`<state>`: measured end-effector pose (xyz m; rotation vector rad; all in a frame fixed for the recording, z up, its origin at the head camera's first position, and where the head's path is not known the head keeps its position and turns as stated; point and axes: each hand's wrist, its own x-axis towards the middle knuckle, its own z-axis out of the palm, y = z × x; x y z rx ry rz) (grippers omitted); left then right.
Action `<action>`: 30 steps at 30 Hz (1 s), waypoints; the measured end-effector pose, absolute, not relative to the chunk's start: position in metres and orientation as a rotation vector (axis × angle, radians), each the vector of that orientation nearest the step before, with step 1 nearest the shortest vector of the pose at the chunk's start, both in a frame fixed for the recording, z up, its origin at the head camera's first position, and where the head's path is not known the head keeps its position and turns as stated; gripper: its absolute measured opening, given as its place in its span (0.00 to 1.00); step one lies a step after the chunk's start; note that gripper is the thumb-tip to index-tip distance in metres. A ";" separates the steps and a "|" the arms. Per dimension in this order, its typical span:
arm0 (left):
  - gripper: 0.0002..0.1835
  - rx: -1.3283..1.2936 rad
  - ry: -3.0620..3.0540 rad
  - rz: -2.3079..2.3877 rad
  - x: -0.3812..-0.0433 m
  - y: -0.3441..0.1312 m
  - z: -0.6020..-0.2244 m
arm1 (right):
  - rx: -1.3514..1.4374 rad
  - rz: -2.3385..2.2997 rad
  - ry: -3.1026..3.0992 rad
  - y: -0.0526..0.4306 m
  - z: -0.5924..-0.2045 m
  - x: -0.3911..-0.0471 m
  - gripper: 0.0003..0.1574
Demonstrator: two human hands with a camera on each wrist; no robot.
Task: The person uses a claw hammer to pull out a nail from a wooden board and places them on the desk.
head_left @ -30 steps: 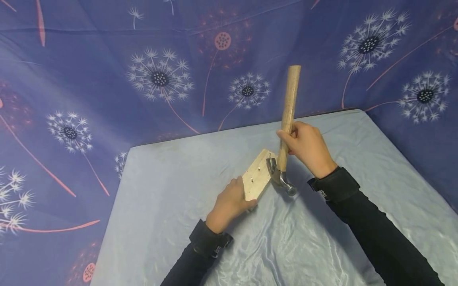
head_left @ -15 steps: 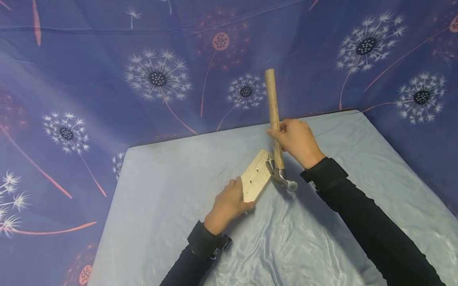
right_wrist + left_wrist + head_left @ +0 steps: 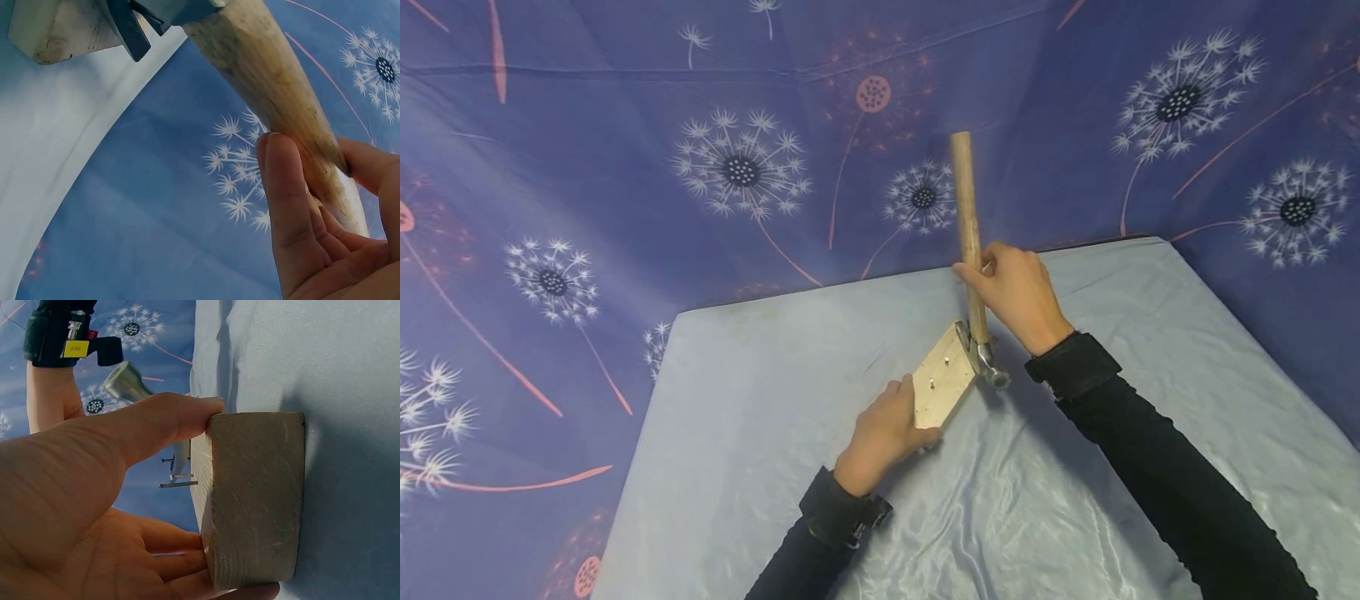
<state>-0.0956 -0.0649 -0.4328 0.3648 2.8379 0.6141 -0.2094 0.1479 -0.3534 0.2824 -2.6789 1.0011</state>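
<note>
A pale wooden block [image 3: 946, 390] with several nails [image 3: 178, 484] standing out of its top face lies on the cloth-covered table. My left hand [image 3: 883, 433] grips its near end, thumb on one side and fingers on the other. In my right hand [image 3: 1024, 296], the wooden handle of a claw hammer [image 3: 967, 217] is pinched between thumb and fingers, pointing up. The hammer's claw [image 3: 128, 31] is at the block's far end, by its right corner. Whether a nail sits in the claw is hidden in the head view. The round striking face points toward the near right.
A light blue satin cloth [image 3: 760, 433] covers the table, wrinkled near the front. Behind it hangs a purple-blue curtain [image 3: 625, 108] with a dandelion print. The table's back edge lies just beyond the hammer.
The hammer handle has swung left and its head has shifted slightly left, the claw now at the block's far corner. My right hand moved left with it; the left hand still holds the block.
</note>
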 end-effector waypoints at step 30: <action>0.46 0.398 2.996 0.481 -0.093 -0.058 -0.442 | 0.147 1.189 -2.532 0.157 -0.356 -0.158 0.26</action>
